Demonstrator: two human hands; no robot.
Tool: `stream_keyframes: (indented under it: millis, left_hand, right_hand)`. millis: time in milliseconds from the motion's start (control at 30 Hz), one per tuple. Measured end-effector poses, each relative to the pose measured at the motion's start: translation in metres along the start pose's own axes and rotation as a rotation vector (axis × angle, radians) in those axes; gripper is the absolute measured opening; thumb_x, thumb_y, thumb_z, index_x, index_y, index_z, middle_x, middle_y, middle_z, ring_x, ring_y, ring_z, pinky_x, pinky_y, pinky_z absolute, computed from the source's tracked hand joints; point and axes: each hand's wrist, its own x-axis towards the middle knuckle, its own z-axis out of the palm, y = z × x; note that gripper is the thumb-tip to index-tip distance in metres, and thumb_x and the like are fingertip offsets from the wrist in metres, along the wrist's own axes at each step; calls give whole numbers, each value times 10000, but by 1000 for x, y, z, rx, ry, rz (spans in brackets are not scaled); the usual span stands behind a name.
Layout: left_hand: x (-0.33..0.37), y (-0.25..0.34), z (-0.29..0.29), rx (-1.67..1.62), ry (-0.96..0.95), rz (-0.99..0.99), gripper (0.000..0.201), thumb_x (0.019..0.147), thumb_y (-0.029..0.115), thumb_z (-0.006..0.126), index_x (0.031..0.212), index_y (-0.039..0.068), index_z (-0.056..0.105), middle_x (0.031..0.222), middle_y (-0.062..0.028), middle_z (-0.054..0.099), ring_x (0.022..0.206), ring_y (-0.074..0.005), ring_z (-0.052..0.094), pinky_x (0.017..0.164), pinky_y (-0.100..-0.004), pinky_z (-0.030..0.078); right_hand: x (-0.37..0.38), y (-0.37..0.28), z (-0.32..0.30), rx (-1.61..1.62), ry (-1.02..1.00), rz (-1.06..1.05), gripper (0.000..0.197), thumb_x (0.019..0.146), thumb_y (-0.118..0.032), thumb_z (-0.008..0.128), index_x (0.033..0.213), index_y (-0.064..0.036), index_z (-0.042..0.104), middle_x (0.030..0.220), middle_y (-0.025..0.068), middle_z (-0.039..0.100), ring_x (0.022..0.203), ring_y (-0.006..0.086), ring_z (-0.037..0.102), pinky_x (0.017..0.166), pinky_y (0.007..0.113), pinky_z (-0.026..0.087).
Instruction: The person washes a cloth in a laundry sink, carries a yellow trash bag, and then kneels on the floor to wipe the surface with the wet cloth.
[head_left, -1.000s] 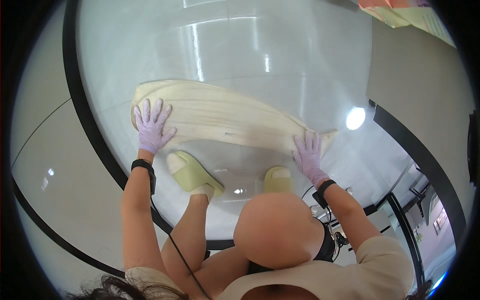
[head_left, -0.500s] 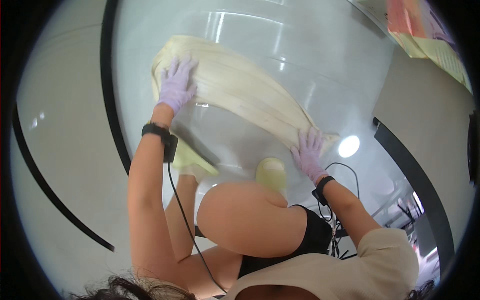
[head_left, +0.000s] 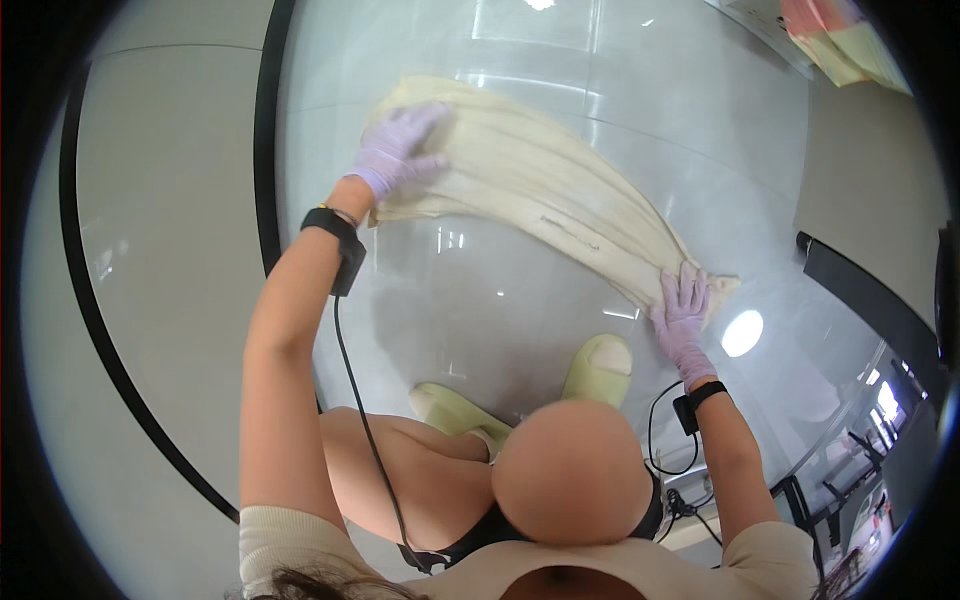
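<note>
A long cream cloth (head_left: pixel 540 190) lies stretched in a curve across the glossy floor, with lengthwise folds and a few dark marks near its lower edge. My left hand (head_left: pixel 400 148), in a thin lilac glove, rests on its far-left end with the fingers spread, slightly blurred. At the narrow right end, my gloved right hand (head_left: pixel 683 310) presses flat, fingers stretched out and pointing away from me. Neither hand is closed around the cloth. Each wrist wears a black strap with a small box and a cable.
My feet, in pale green slippers (head_left: pixel 600 368), are on the floor between the cloth and my body. Black strips (head_left: pixel 268 140) edge the floor at left, with another (head_left: pixel 875 310) at right. Loose black cables (head_left: pixel 680 505) lie by my right side. A colourful bag (head_left: pixel 845 45) stands far right.
My left hand has turned so its fingers point more to the right. My legs have shifted, and the slippers now sit nearer me. The whole view has moved, putting the cloth farther right.
</note>
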Motion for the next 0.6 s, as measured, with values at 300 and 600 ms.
stream_keyframes:
  millis: [300, 600]
  left_hand:
    - [-30, -19, 26, 293, 432, 178, 118, 848, 204, 613, 943, 141, 583, 1102, -27, 594, 1075, -261, 529, 1047, -453, 328]
    - [-58, -26, -1, 74, 527, 15, 192, 946, 252, 489, 1049, 108, 564, 916, -107, 636, 923, -284, 594, 1088, -463, 244]
  right_hand:
    - [17, -6, -37, 260, 461, 223, 267, 811, -109, 597, 1077, -98, 583, 1117, 82, 556, 1081, 299, 494, 951, 436, 367]
    - [65, 28, -86, 371, 613, 265, 166, 859, -177, 571, 977, -61, 577, 924, 136, 582, 882, 326, 546, 808, 403, 426]
